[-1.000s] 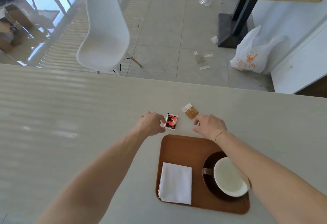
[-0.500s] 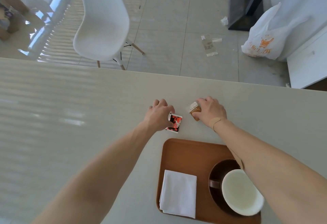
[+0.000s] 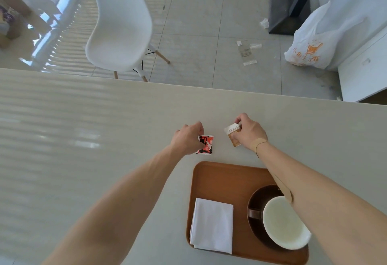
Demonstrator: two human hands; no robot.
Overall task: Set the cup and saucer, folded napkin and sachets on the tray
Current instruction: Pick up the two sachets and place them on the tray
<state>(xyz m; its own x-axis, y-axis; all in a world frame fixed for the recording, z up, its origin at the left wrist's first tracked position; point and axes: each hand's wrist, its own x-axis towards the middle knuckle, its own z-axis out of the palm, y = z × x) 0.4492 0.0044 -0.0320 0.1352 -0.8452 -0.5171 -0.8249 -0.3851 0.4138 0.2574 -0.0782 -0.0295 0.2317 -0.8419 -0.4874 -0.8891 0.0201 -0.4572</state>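
A person's left hand (image 3: 188, 139) pinches a red-and-black sachet (image 3: 205, 144) while the right hand (image 3: 249, 132) pinches a brown sachet (image 3: 232, 134), both over the table (image 3: 83, 139) just beyond the wooden tray (image 3: 226, 178). Nearer than the hands, a folded napkin (image 3: 212, 225) and a white cup (image 3: 284, 222) on its dark saucer (image 3: 256, 206) sit on the tray

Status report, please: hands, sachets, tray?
Left hand grips red sachet. Right hand grips brown sachet. Tray far half free. Nothing blocking.
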